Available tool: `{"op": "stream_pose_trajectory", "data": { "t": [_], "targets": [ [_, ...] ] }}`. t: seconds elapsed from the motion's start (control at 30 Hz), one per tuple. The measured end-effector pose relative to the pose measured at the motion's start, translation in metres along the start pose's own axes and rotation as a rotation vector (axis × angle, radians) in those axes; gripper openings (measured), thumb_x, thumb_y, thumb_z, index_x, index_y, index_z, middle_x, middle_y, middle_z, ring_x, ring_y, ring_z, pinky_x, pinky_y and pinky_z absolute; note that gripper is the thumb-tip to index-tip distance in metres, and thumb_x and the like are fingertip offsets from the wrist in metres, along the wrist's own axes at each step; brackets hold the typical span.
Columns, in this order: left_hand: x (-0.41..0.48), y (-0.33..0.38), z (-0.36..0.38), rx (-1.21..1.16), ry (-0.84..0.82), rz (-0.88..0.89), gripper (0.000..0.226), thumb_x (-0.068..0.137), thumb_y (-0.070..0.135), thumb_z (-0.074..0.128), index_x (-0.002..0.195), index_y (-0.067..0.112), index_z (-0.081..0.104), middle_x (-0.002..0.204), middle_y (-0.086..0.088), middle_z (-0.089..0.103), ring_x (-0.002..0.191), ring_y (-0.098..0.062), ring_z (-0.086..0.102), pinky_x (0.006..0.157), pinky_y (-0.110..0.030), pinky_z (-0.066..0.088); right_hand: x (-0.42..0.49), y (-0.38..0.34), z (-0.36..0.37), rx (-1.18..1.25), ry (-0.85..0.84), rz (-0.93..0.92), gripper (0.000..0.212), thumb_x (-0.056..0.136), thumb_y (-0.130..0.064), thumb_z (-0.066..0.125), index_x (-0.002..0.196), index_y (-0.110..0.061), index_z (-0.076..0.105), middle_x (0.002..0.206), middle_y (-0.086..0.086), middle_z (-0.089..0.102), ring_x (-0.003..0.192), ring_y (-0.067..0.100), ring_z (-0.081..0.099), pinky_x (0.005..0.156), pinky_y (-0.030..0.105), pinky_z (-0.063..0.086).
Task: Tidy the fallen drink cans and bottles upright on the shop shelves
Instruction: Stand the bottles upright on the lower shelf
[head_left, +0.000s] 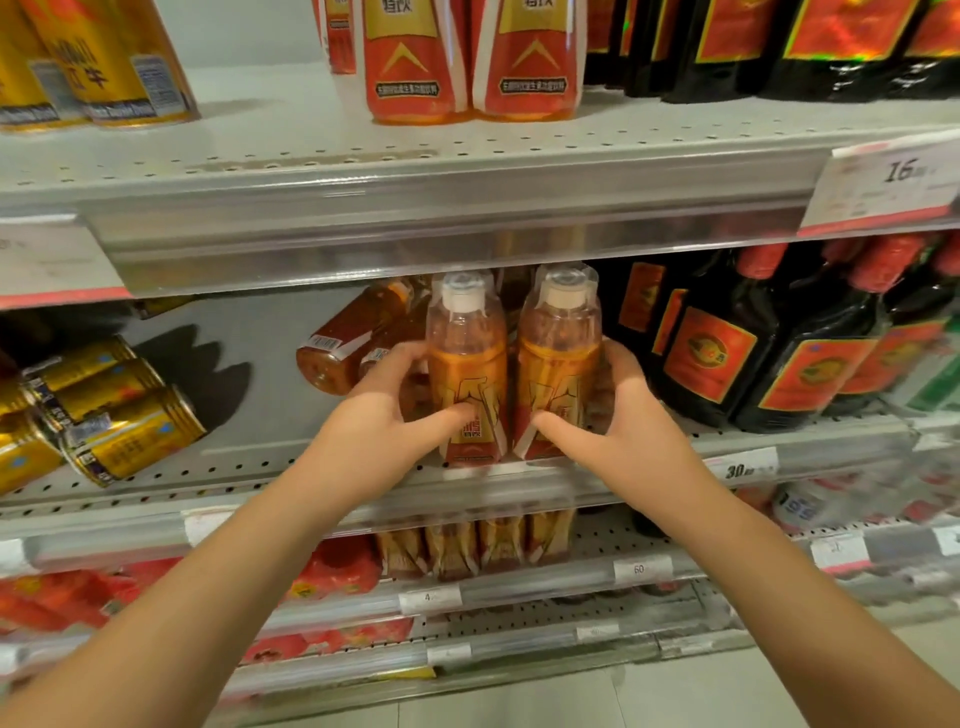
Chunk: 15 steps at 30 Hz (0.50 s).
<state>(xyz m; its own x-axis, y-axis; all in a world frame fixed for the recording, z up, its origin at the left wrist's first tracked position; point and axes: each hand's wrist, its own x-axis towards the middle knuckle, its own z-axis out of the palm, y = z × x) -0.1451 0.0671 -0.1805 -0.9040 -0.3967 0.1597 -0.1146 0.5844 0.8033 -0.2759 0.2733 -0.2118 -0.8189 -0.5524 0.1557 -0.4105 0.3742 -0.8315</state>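
While two bare arms extend from the bottom of the view, pale grey metal shop shelving fills the scene. Each board is perforated with small holes and fronted by a clear plastic price rail.

At the front edge of the middle shelf (249, 470) stand two upright clear plastic bottles of orange drink. They touch side by side and have white caps and red-and-gold labels. The left hand (395, 415) grips the left bottle (466, 358), fingers curled behind it and thumb across the label. The right hand (618, 415) grips the right bottle (558, 358) the same way.

Behind the left hand, fallen bottles (353, 338) (two at least) lie tilted on their sides toward the back of the shelf. At the shelf's left end, shiny gold cans (119, 415) lie toppled in a heap. At its right end, dark glass bottles (727, 353) with red square labels stand upright.

On the upper shelf (311, 150), upright gold cans (119, 67) stand at the left end. Pale floor tiles (675, 691) show below.
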Motion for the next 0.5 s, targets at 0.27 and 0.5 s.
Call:
{"op": "stream_pose_trajectory", "data": {
  "t": [0.27,0.5],
  "targets": [
    [0.030,0.005,0.032,0.035,0.029,-0.058,0.048,0.080,0.051,0.080,0.116,0.046,0.049,0.114,0.021,0.064,0.100,0.002,0.062,0.081,-0.019,0.051,0.000,0.015,-0.005,-0.103,0.082,0.005,0.051,0.078,-0.053,0.078,0.119,-0.039,0.049,0.102,-0.021,0.065,0.094,-0.005,0.060,0.073,0.016,0.047],
    [0.073,0.023,0.067,0.009,0.043,0.005,0.042,0.081,0.049,0.079,0.113,0.043,0.051,0.096,0.028,0.056,0.081,0.011,0.054,0.061,-0.006,0.039,0.000,0.031,-0.031,-0.136,0.178,0.103,0.064,0.074,-0.059,0.078,0.115,-0.041,0.032,0.092,-0.031,0.055,0.074,-0.013,0.053,0.058,0.010,0.038]
  ]
}}
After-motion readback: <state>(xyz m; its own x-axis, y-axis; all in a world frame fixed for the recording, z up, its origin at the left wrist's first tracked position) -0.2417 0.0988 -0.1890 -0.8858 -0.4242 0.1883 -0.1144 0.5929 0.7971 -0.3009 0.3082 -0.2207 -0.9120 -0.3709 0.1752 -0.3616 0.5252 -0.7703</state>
